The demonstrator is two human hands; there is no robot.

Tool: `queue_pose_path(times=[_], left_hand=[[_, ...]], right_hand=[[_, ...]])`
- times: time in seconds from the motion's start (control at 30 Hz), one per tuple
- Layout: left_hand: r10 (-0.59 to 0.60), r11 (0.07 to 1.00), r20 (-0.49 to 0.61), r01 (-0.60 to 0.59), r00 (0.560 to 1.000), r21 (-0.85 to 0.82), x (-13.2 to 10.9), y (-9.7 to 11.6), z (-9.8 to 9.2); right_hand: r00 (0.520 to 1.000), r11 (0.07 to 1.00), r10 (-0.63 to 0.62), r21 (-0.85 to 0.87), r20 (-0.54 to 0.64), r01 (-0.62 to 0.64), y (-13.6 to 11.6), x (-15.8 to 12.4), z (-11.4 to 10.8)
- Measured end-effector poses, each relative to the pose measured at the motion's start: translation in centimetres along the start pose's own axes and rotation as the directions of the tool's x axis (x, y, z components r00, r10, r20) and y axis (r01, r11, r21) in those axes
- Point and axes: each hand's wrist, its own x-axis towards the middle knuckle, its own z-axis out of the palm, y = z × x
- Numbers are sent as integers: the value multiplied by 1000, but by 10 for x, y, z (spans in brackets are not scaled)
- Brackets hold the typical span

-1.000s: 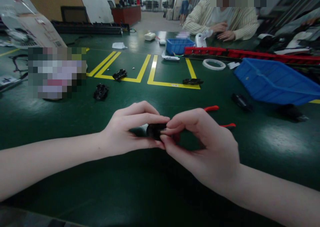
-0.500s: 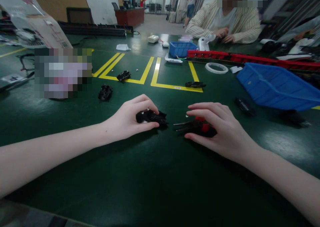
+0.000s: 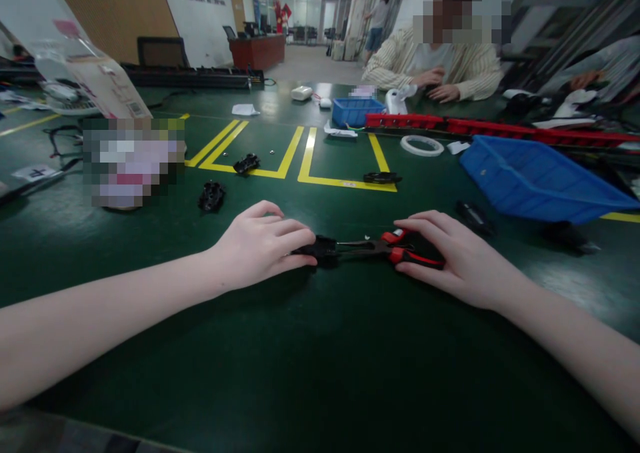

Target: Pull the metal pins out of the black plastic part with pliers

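Head view: left hand (image 3: 270,245) grasps a small black part (image 3: 327,248) between thumb and fingers, low over the near-middle of the green desk (image 3: 300,373). Right hand (image 3: 450,256) grasps the red-and-black handles of pliers (image 3: 375,247), handles spread, nose pointing left. The nose meets the right end of the part; whether it grips anything cannot be told. A tiny white bit (image 3: 367,238) shows just beyond the pliers.

Farther out, left: a black piece (image 3: 211,196); a second piece (image 3: 247,164) lies at yellow tape lines (image 3: 270,173). A flat black piece (image 3: 383,177) crosses the tape right of centre. Right side: a large blue bin (image 3: 535,173), a white ring (image 3: 423,146) to its left. Far side: a seated co-worker (image 3: 410,63), hands together.
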Motion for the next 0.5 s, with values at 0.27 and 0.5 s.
queue_pose_path(times=[0.27,0.5], left_hand=[[56,995,-23,-54,998,81,0,1,0],[51,990,-1,-51,999,130,1,5,-2]], right_hand=[[985,1000,-26,6,-168,27,-11,-1,-3],[977,999,8,-35,-213,-16,-14,2,-3]])
